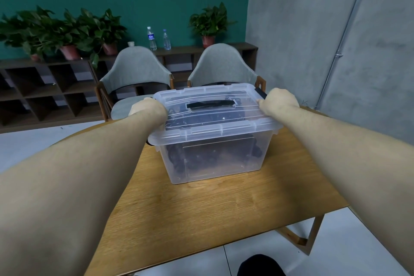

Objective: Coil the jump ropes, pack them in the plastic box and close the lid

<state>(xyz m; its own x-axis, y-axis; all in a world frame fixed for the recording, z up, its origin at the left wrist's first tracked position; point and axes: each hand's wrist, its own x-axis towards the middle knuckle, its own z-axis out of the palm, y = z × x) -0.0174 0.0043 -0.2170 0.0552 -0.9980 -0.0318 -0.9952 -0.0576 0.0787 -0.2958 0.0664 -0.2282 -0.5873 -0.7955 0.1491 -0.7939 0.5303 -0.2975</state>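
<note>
A clear plastic box (pixel 215 159) stands on the wooden table (pixel 212 208). Its clear lid (pixel 212 119), with a black carry handle (pixel 211 104), lies flat on top. Dark coiled jump ropes (pixel 197 157) show through the walls inside. My left hand (pixel 149 108) curls over the lid's left end, fingers hidden behind the edge. My right hand (pixel 280 99) curls over the lid's right end, beside a black side latch (pixel 261 93).
Two grey chairs (pixel 136 78) stand behind the table's far edge. A dark shelf unit (pixel 44 87) along the green wall carries potted plants (pixel 67 31) and two water bottles (pixel 152 39). A grey concrete wall stands at the right.
</note>
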